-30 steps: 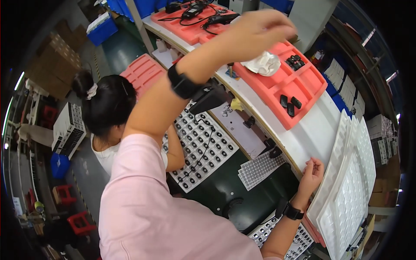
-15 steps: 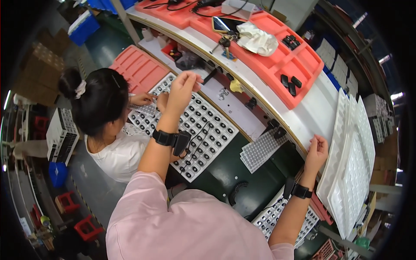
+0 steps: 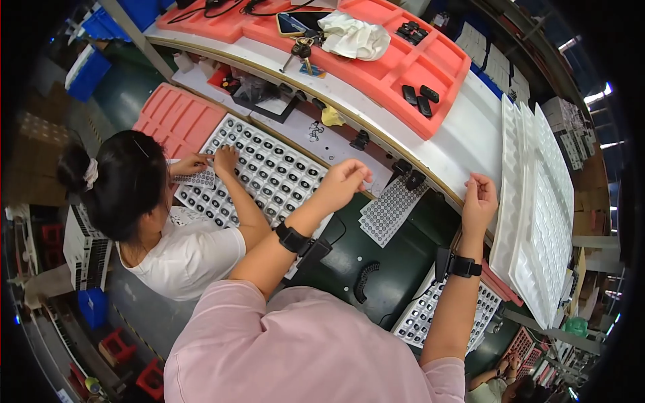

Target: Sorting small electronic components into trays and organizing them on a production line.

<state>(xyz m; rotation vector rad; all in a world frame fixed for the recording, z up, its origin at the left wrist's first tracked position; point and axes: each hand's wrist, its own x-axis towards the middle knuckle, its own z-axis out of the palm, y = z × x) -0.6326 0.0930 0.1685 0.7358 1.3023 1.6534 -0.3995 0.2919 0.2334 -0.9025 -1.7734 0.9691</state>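
My left hand (image 3: 344, 185) hangs above the near right edge of a large white tray (image 3: 321, 235), its fingers curled together. The tray holds rows of small black oval parts. Over by the right end of the bench, my right hand (image 3: 480, 203) is also raised, with thumb and fingers pinched. Whatever either hand holds, if anything, is too small to make out. Between the hands and farther down lies a white sheet of dark ring-shaped pieces (image 3: 393, 213). Below my right wrist sits a second white tray with dark parts (image 3: 418, 316), partly covered by my forearm.
A co-worker in white (image 3: 188, 252) works at the large tray from the left. Red-orange trays (image 3: 430, 64) with black pieces, a white cloth (image 3: 354, 36), keys (image 3: 302, 48) and a phone (image 3: 295, 24) lie on the upper shelf. Clear-white moulded trays (image 3: 531, 215) lean at the right.
My left hand has moved right and down, away from the co-worker's hands and toward my right hand. My right hand has risen slightly. The view has shifted to the right.
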